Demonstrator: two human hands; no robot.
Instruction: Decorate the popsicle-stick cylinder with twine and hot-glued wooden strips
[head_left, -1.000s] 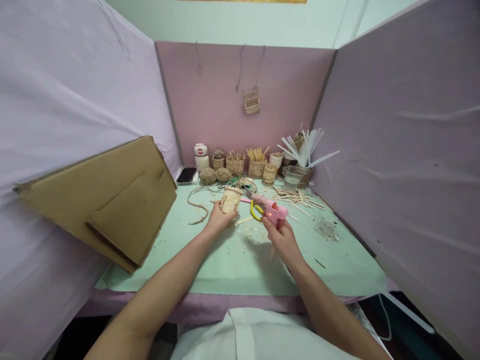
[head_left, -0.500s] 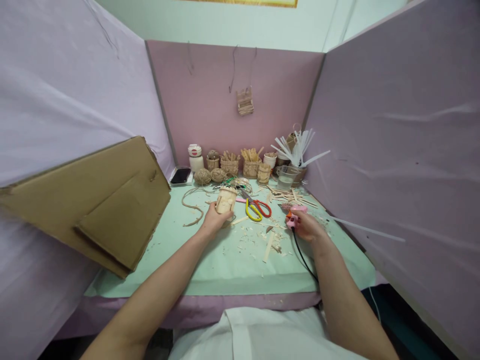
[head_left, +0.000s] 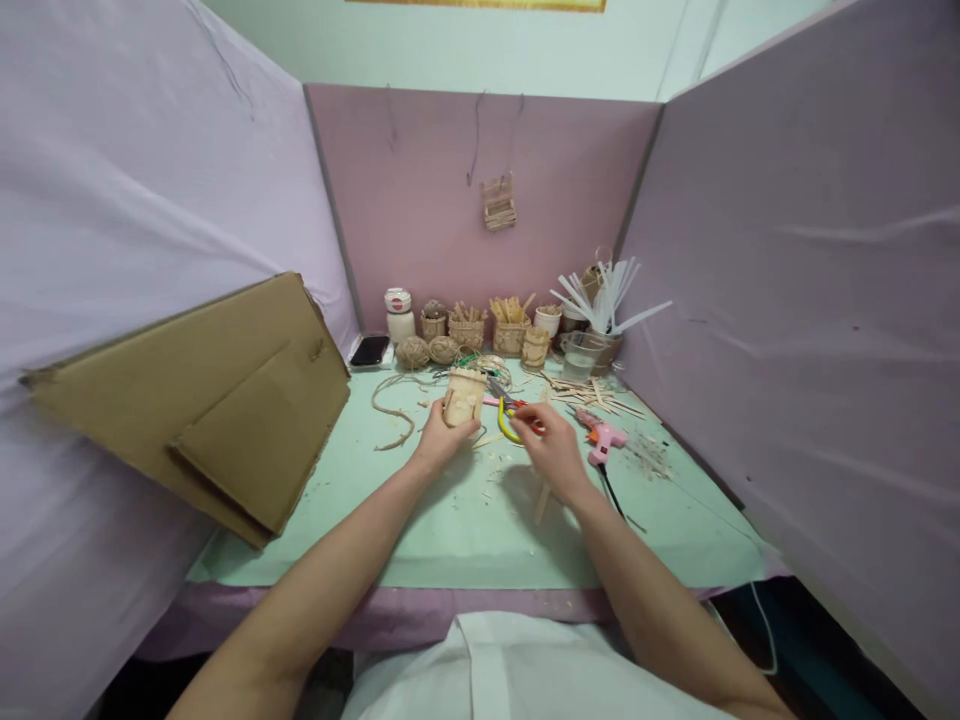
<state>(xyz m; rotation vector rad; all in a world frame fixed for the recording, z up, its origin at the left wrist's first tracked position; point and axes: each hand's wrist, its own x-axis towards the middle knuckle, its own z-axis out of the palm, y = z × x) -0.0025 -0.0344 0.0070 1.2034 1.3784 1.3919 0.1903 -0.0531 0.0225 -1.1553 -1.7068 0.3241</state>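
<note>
From where I stand, the left hand [head_left: 441, 438] is wrapped around a pale wooden cup [head_left: 465, 393], thumb and fingers clamped on its lower sides, and seems to hold it just above the middle of the table [head_left: 420, 545], scalloped rim up, tilted a little. If that grip squeezes too hard, I'd worry that trim on its side could shift or crack, more so if any glue is soft; too loose, and the cup could slip down among the scraps [head_left: 495, 466].

The right hand [head_left: 556, 452] hangs just beside it, fingers curled inward over the scissors [head_left: 504, 422]. I can't tell whether the fingertips meet, pinch some small piece or touch the handles. A careless dip there could snag a handle and swing the scissors into the cup.

What bothers me most is the glue gun [head_left: 609, 438], lying on its side just right of that wrist, its nozzle toward the loose sticks [head_left: 622, 402]. If it's hot, drips could stick to them, or a sideways wrist could brush it. Its cord [head_left: 613, 492] trails near the right forearm, and an elbow catching it could drag the gun along.
</note>
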